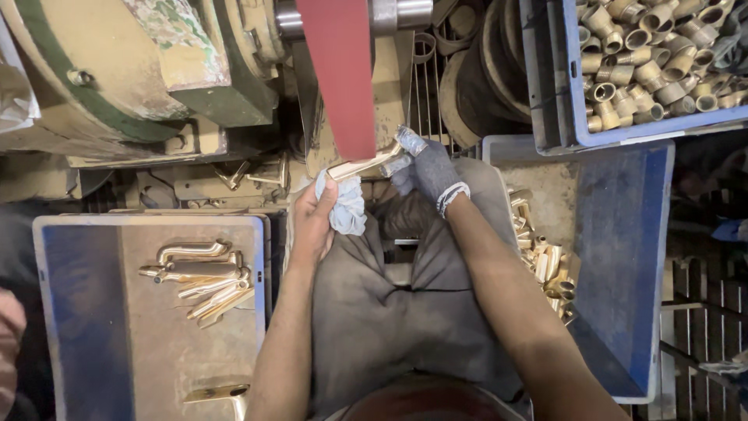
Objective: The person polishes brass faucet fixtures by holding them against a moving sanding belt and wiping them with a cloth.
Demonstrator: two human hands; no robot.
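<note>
overhead view under dim, even workshop light with no single visible source. soft glints on the brass handles [204,279] at eight o'clock and the brass fittings [650,54] at one o'clock. deep shadow fills the gaps at three to four o'clock and around the machine base at ten o'clock. wide-angle bending shows at the edges; the sanding belt [341,74] at twelve o'clock looks smooth and featureless. centre is reasonably sharp.
</note>
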